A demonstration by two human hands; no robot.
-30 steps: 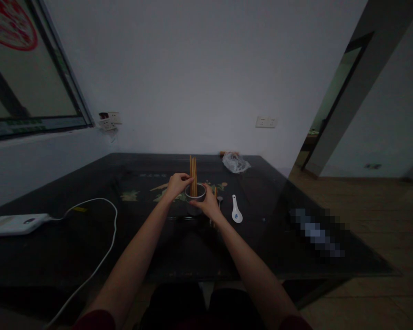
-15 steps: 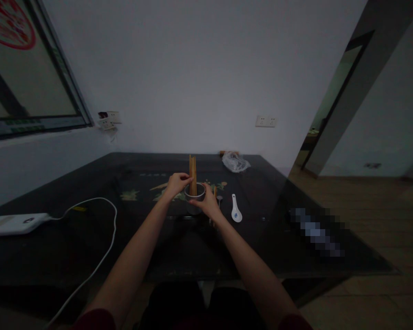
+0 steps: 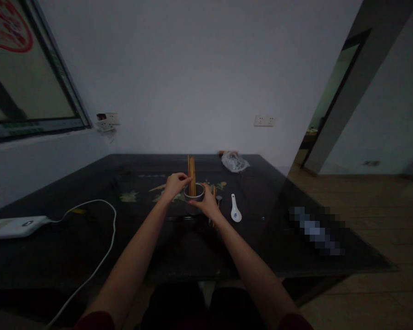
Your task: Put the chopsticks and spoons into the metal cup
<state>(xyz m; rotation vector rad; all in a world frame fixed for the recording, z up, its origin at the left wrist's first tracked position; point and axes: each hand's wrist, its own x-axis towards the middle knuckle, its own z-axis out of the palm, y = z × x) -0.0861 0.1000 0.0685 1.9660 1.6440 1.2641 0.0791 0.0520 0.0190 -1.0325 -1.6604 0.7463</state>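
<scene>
Here we are with both hands at work over the dark table (image 3: pixel 179 259). Our left hand (image 3: pixel 175 185) has its thumb and fingertips drawn together at the bundle of chopsticks (image 3: pixel 192 174), pinching at its left edge; how many sticks sit between the tips we can't tell. The bundle stands nearly upright just beside those fingertips, lower ends down inside the cup (image 3: pixel 187 197), tops well above our grip. And our right hand (image 3: pixel 209 205) is curved around the cup's right side, thumb across the front, fingers by the rim, clasping it right below the left-hand pinch!

Just right of that clasp we have a small metal spoon (image 3: pixel 219 199) and more chopsticks (image 3: pixel 214 191), partly hidden by our hand. A little farther right lies the white spoon (image 3: pixel 236 212), handle pointing away from us. Beyond the grip, toward the wall, sits a crumpled plastic bag (image 3: pixel 234 162). Well left of our left hand, there's a white device (image 3: pixel 15 227) with its cable (image 3: pixel 114 224) trailing toward us.
</scene>
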